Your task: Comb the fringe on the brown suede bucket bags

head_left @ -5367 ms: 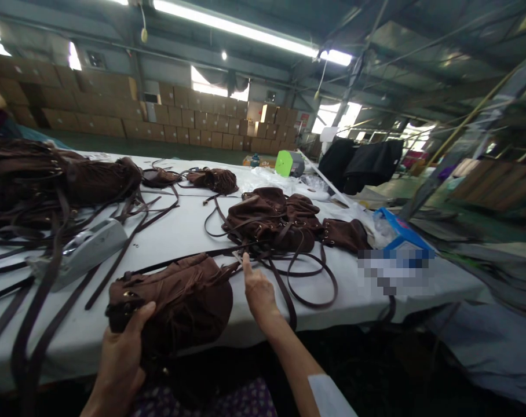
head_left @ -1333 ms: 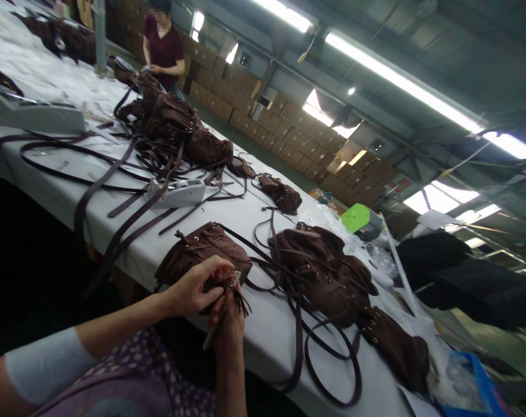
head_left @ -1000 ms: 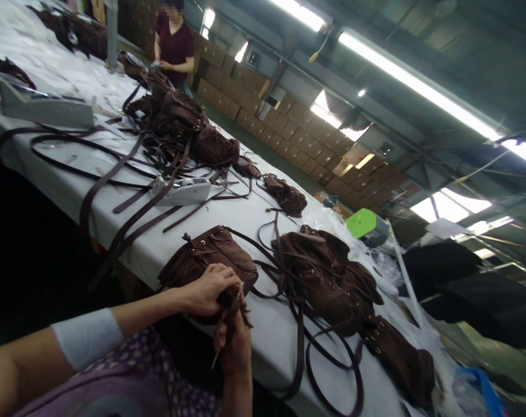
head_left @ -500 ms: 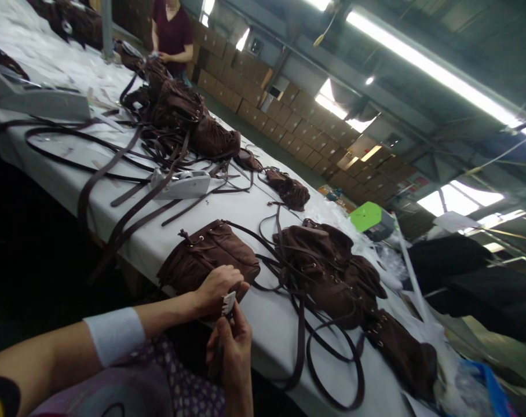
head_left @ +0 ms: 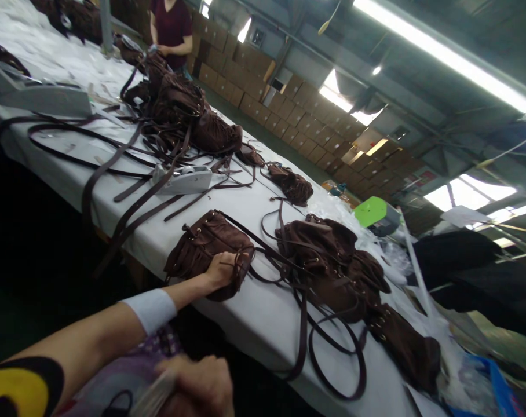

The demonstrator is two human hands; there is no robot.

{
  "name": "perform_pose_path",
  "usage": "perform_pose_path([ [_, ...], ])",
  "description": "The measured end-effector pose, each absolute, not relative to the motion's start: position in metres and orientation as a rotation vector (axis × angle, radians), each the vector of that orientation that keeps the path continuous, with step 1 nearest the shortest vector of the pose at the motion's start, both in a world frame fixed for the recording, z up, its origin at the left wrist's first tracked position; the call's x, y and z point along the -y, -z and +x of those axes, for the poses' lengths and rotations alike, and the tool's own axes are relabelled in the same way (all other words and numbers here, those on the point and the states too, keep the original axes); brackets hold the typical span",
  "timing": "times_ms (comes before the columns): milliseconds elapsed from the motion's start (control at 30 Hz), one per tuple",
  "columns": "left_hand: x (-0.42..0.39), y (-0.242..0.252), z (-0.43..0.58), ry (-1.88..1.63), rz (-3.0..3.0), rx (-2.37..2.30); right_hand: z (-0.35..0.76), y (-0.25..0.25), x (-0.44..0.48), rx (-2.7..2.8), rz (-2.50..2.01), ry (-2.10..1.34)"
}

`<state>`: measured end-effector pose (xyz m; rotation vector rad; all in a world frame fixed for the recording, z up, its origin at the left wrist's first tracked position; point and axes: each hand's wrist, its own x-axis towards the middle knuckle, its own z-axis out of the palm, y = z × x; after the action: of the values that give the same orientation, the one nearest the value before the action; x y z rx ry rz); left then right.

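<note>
A brown fringed suede bag (head_left: 202, 246) lies at the near edge of the white table (head_left: 254, 315). My left hand (head_left: 222, 271) rests on its right end, fingers curled into the fringe and a thin cord. That forearm wears a white band. Low at the bottom edge, over my patterned lap, my right hand (head_left: 200, 385) is a blurred fist around a pale tool (head_left: 152, 397) that I cannot make out clearly.
A heap of brown bags (head_left: 321, 258) with looping straps (head_left: 332, 370) lies to the right. A grey device (head_left: 182, 179), long straps and another bag pile (head_left: 189, 116) lie to the left. A green object (head_left: 373, 211) stands further back. A person in maroon (head_left: 171, 26) works further along the table.
My right hand has dropped from beside the bag down to my lap with the pale tool. My left hand has stayed on the bag. The view has shifted slightly.
</note>
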<state>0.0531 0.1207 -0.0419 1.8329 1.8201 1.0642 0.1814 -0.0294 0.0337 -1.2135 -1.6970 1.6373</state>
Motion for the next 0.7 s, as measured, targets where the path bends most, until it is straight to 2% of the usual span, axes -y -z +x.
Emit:
perform_pose_path([
  [167, -0.120, 0.025, 0.040, -1.052, 1.964, -1.646, 0.208, -0.015, -0.006, 1.439, -1.430, -1.330],
  [367, -0.091, -0.007, 0.004, -0.874, 2.241, -1.562, 0.223, -0.020, -0.046, 1.596, -1.456, -1.169],
  [600, -0.073, -0.030, -0.012, -1.021, 2.242, -1.363, 0.207, -0.072, -0.105, 2.109, -1.226, -0.845],
  [700, -0.080, -0.034, -0.009, -1.125, 2.147, -1.288, 0.196, -0.072, -0.112, 2.413, -1.180, -0.663],
])
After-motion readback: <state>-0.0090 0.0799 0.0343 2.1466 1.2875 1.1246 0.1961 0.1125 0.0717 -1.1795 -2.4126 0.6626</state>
